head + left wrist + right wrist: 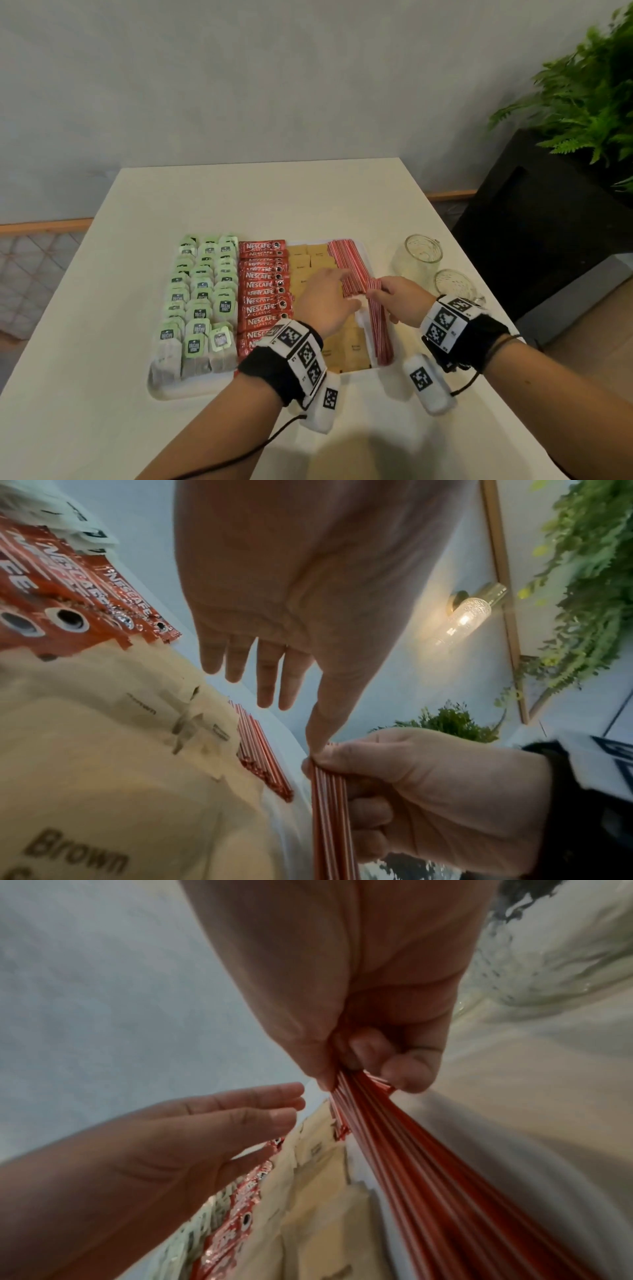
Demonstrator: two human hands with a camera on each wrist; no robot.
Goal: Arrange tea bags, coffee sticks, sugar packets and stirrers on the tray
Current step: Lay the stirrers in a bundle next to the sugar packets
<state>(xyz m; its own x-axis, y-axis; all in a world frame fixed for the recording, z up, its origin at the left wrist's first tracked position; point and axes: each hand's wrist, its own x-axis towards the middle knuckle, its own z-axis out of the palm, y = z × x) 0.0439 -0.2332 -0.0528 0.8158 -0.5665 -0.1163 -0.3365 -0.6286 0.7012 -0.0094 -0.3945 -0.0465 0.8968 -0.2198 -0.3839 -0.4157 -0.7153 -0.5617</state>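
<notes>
A white tray holds rows of green tea bags, red coffee sticks, brown sugar packets and a bundle of red-and-white stirrers at the far right. My right hand grips the far end of a second stirrer bundle, which slants down to the tray's near right corner. My left hand hovers over the sugar packets with straight fingers. In the left wrist view its thumb tip touches the top of the held bundle. The right wrist view shows my fingers pinching the stirrers.
Two clear glass mugs stand on the white table just right of the tray. A black planter with a fern stands beyond the table's right edge. Bare tabletop lies behind and in front of the tray.
</notes>
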